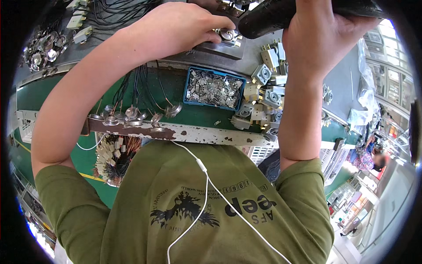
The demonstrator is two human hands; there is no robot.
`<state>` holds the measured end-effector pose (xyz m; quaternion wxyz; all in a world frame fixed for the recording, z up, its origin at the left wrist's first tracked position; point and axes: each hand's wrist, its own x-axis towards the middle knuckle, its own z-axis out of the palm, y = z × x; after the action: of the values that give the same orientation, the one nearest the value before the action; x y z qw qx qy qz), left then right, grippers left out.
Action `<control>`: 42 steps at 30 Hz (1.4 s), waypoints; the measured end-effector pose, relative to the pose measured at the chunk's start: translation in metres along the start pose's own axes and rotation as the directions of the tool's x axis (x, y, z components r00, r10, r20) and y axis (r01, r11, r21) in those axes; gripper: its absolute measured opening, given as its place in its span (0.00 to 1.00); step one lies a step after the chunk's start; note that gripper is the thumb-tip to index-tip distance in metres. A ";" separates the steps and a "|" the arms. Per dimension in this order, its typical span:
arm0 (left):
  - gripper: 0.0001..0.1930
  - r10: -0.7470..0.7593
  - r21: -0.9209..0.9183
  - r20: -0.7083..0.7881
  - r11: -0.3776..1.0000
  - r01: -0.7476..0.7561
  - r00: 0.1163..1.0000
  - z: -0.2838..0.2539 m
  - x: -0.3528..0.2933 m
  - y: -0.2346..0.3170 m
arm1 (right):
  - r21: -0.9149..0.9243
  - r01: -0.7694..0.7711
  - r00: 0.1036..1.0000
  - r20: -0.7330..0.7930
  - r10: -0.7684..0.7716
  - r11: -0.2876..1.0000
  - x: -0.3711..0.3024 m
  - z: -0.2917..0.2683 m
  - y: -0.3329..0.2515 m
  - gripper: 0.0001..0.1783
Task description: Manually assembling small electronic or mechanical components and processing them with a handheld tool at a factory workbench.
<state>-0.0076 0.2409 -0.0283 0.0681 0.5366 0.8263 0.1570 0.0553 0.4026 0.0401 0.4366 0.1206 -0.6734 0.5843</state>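
Observation:
At the bench's far middle, my left hand (176,27) pinches a small light-coloured part with a round metal piece (227,34) between thumb and fingers. This part rests on a dark metal block (231,52), and my fingertips partly cover it. My right hand (314,37) is wrapped around a thick black bar-like handle (266,20). The handle's rounded end sits just right of the part, above the bench. What the handle is attached to lies outside the view.
A blue tray (186,86) contains many small metal pieces. Right of it are piled pale square housings (263,99). Round metal parts on black cables (132,115) lie by the chipped bench edge (206,135); more round parts (46,49) are heaped far left. A white earphone cord (201,165) hangs over my shirt.

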 end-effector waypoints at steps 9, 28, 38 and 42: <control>0.17 -0.005 0.008 0.237 1.000 0.003 0.971 -0.029 0.008 0.010 | -0.144 0.102 0.994 0.058 -0.094 0.984 -0.001 0.006 0.002 0.12; 0.03 0.433 0.129 0.083 0.888 -0.441 0.897 0.025 -0.036 0.045 | 0.001 0.131 0.991 -0.007 -0.131 0.991 0.054 -0.043 -0.021 0.12; 0.08 0.383 -0.104 0.120 0.922 -0.372 0.916 0.016 -0.036 0.040 | -0.069 0.096 0.984 -0.146 -0.105 0.993 0.037 0.010 -0.010 0.11; 0.08 0.387 -0.126 0.067 0.917 -0.377 0.919 0.016 -0.038 0.041 | -0.056 0.084 0.977 -0.193 -0.093 0.995 0.039 0.019 -0.005 0.11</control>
<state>0.0485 0.2253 -0.0322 0.1030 0.6897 0.6915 0.1885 0.0266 0.3978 0.0730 0.5289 0.0821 -0.6348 0.5573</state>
